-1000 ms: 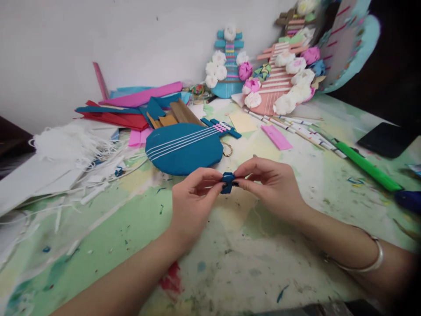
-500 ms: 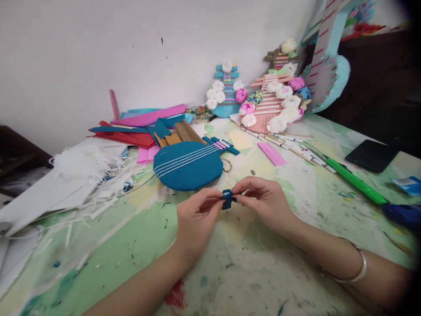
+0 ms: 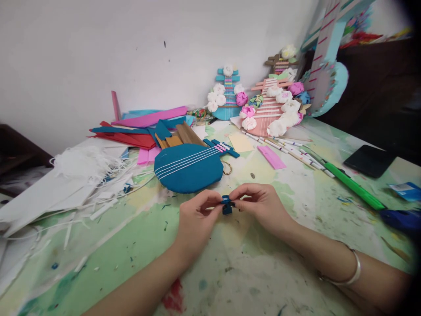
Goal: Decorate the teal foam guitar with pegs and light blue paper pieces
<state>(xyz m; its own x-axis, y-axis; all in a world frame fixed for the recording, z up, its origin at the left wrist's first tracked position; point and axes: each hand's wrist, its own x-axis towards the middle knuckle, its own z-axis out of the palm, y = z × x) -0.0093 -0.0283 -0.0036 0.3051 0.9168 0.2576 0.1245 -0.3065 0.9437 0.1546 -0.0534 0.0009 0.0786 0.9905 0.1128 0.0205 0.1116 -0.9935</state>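
A small folded piece of blue paper (image 3: pixel 226 205) is pinched between both hands above the paint-stained table (image 3: pixel 269 272). My left hand (image 3: pixel 196 218) grips its left side with thumb and fingertips. My right hand (image 3: pixel 261 206) grips its right side, fingers curled, a silver bangle (image 3: pixel 353 274) on that wrist. Just beyond the hands lies a blue paper guitar shape (image 3: pixel 189 166) with white strings.
White paper shreds (image 3: pixel 82 166) and coloured paper strips (image 3: pixel 144 127) pile up at the left. Flower-decorated paper guitars (image 3: pixel 272 107) lean on the wall. A pink slip (image 3: pixel 271 156), sticks, a green marker (image 3: pixel 353 186), a black phone (image 3: pixel 370 160) and a blue tool (image 3: pixel 401 219) lie at the right.
The view has tilted up, so the hands sit lower in the picture. The fingers have folded the blue paper into a smaller, tighter piece.
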